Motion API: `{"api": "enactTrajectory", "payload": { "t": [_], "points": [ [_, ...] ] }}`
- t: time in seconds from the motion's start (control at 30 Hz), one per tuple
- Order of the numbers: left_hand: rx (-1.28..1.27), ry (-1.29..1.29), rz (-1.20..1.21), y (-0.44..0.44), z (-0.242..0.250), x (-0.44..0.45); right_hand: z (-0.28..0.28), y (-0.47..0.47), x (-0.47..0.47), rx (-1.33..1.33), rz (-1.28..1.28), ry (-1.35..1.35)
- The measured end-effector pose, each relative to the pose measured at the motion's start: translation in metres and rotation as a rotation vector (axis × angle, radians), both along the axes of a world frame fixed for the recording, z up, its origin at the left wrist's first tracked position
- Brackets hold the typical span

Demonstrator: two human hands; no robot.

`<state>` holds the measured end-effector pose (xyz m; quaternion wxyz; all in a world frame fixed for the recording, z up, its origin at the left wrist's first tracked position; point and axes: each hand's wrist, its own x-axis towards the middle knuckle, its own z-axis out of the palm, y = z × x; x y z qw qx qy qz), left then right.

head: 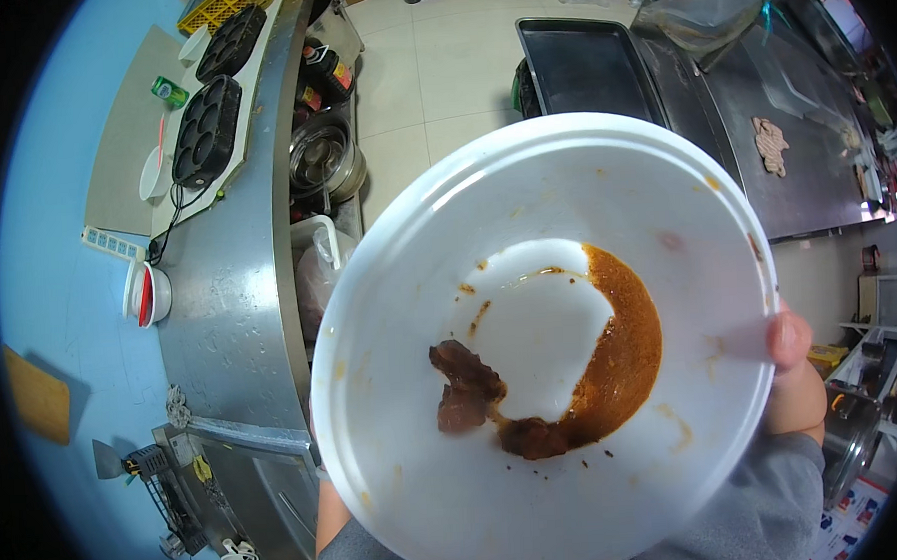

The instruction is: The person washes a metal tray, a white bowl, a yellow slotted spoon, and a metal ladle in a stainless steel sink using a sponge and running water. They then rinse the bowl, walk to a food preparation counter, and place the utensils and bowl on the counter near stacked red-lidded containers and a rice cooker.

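Observation:
A large white plastic basin (pixel 389 297) is held up in front of me, tilted so that brown sauce (pixel 631 324) pools along the right of its bottom. Several dark brown chunks, apparently meat (pixel 464 384), lie at the lower left of the bottom, and smears dot the walls. My right hand (pixel 787 339) grips the right rim with the thumb over the edge; its other fingers are behind the basin. At the left rim, only a sliver of my left hand (pixel 313 417) and the wrist show, the rest hidden behind the basin, which it appears to hold.
A stainless steel counter (pixel 232 304) runs along the left, bearing black moulded hotplates (pixel 205 133). Beneath it are metal pots (pixel 323 154) and bottles. Beyond the basin is a black tray (pixel 585 64). On the right, a cloth (pixel 771 146) lies on a metal worktop (pixel 726 103).

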<state>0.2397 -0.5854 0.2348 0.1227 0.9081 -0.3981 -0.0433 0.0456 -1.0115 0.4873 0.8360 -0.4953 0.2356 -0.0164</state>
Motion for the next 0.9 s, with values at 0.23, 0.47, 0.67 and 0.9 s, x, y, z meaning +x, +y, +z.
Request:
{"api": "enactTrajectory", "payload": {
  "t": [0.23,0.47,0.67,0.9],
  "points": [
    [-0.404,0.186,0.444,0.005,0.041,-0.045,-0.070,0.015,0.105,0.032,0.306,-0.145],
    [-0.502,0.085,1.135,0.104,0.028,-0.189,-0.217,0.168,0.287,0.164,0.559,-0.033],
    [-0.465,-0.079,1.533,0.151,0.035,-0.315,-0.306,0.309,0.376,0.263,0.479,0.069],
    [-0.730,-0.192,1.741,0.272,0.021,-0.355,-0.316,0.388,0.387,-0.167,0.230,-0.003]
  ]
}}
